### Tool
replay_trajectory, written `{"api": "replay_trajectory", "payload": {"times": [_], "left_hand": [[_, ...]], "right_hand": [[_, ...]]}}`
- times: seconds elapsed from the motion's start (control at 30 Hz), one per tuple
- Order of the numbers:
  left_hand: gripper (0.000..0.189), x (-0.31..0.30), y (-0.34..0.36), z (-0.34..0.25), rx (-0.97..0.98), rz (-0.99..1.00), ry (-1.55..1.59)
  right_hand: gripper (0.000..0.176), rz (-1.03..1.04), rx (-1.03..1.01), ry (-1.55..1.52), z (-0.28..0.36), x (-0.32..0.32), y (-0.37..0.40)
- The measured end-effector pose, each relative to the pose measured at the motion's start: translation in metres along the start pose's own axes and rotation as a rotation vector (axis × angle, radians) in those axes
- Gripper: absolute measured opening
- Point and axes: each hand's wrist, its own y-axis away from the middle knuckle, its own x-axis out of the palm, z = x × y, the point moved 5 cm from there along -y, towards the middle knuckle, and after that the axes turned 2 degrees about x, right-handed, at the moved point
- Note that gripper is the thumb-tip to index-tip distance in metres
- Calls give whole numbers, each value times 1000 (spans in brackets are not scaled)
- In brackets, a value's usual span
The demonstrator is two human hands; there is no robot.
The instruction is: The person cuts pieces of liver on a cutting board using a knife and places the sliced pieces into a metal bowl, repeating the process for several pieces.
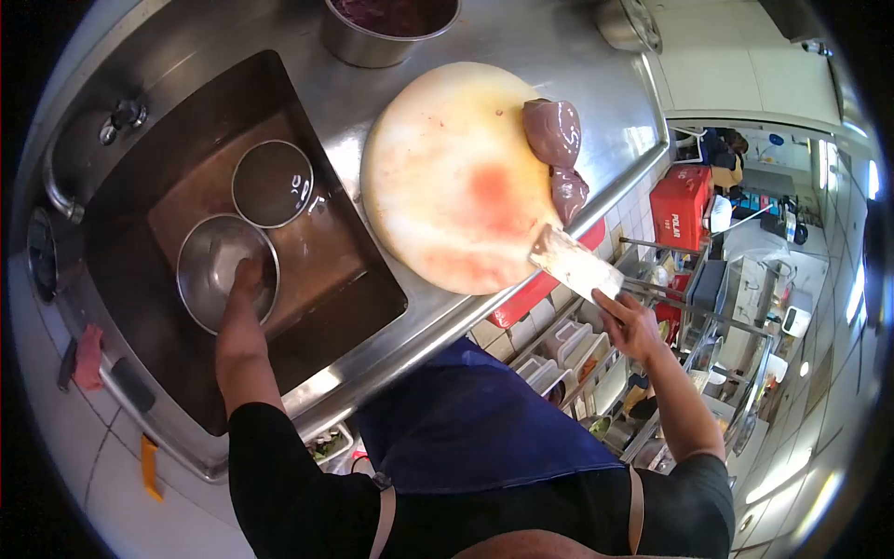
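My left hand [246, 279] reaches into a metal bowl [207, 252] in the sink; its fingers are too unclear to tell whether they grip anything. Beside that bowl stands a round metal container [272, 184] filled with dark liquid. At the right, my right hand [629, 324] is closed on a broad, stained cleaver [575, 265], whose far end lies over the edge of the round cutting board [438, 168]. Red stains mark the board. Two pieces of dark, glossy meat [551, 133] rest at its right edge, above the blade.
A metal pot [377, 47] with dark red contents stands behind the board, and another pot [629, 25] at the back right. The sink [321, 307] has a faucet [58, 186] at its left. Food containers [568, 345] and a red crate [678, 207] are beyond the counter.
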Motion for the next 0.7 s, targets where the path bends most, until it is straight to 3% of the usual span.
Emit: {"api": "replay_trajectory", "payload": {"times": [0.03,0.1,0.17,0.2,0.27,0.3,0.37,0.4,0.47,0.5,0.6,0.7], "left_hand": [[43,3,-14,21,3,-1,3],[42,14,-37,36,801,-29,-398],[35,-6,10,10,192,227,270],[33,-19,47,-10,-115,191,559],[29,-32,90,-41,-92,159,685],[27,-41,107,-47,-72,144,819],[26,-59,131,-47,-23,134,883],[26,-66,150,-56,12,140,953],[25,-82,168,-57,110,222,1100],[25,-89,186,-60,128,213,1102],[23,-109,245,-76,171,72,1322],[22,-115,280,-91,266,84,1486]], "right_hand": [[48,22,-48,2,2,2,-13],[46,13,-152,-31,26,2,-55],[49,40,-278,-35,71,0,-112],[50,-36,-378,-55,103,-5,-139],[48,-197,-528,-47,169,-23,-181],[45,-164,-535,-11,195,-35,-191],[46,-250,-604,-172,194,-40,-190],[46,-263,-620,-177,182,-42,-179],[45,-203,-432,-38,124,-53,-148],[44,-171,-296,-45,96,-57,-121],[47,-83,-163,-22,8,-35,-67],[49,-38,-211,-42,-35,4,-58]]}}
